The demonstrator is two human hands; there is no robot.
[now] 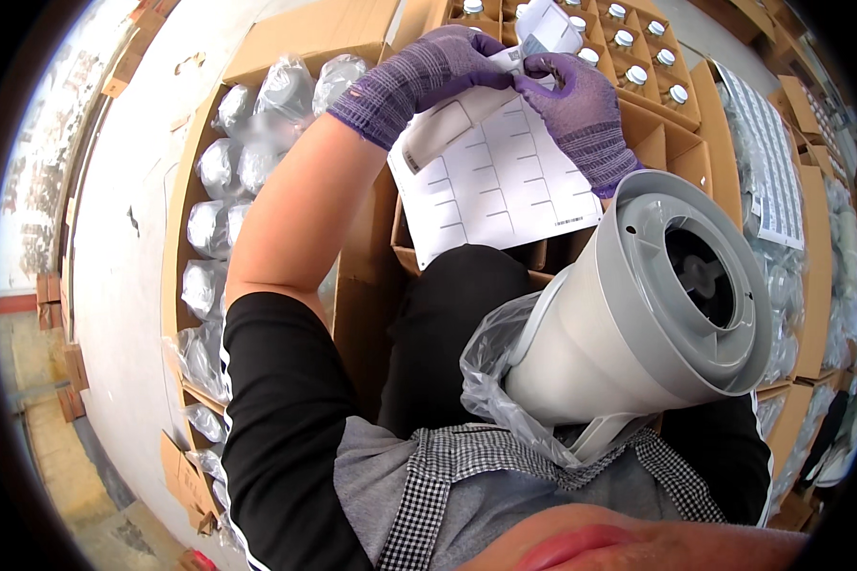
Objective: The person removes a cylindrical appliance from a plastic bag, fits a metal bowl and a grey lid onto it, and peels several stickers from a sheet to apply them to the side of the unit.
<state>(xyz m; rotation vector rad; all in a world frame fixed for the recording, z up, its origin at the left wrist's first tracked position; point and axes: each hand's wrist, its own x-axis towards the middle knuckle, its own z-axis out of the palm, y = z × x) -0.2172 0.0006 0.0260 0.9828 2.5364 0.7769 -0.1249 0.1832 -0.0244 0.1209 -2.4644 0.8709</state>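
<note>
Both my hands wear purple knit gloves and meet over a divided carton. My left hand (452, 67) pinches a strip of white label paper (448, 122), which hangs down below it. With curled fingers, my right hand (576, 114) grips the same strip close by, where a small label piece (550, 27) sticks up. Under the hands lies a white sheet (505, 186) marked with a grid of cut lines. Across my lap leans a grey, tapered plastic appliance housing (581, 343) with a round, recessed end; a clear plastic bag (490, 357) is bunched around its lower part.
On the left, a long carton (176, 276) holds several plastic-wrapped parts (221, 169). Bottles with white caps (635, 74) stand in a divided carton at the far right. More cartons (814, 276) with bagged parts and printed sheets (762, 157) line the right side.
</note>
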